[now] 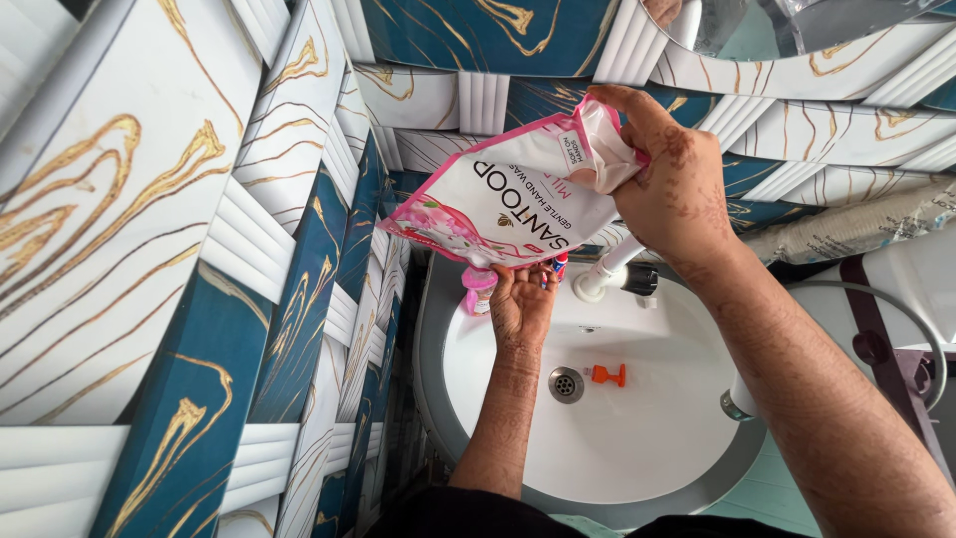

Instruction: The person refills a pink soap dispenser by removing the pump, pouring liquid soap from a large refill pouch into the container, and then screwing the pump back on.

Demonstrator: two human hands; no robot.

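We see the right hand (669,189) pinching the upper end of a pink-and-white pouch (508,199), which hangs tilted above the back of a white basin (637,438). The left hand (520,304) reaches up under the pouch's lower end, fingers closed around something small at a pink bottle (479,289) on the rim; we cannot tell just what it grips. A white tap (607,271) stands beside that hand, and an orange piece (608,375) lies by the drain (566,384).
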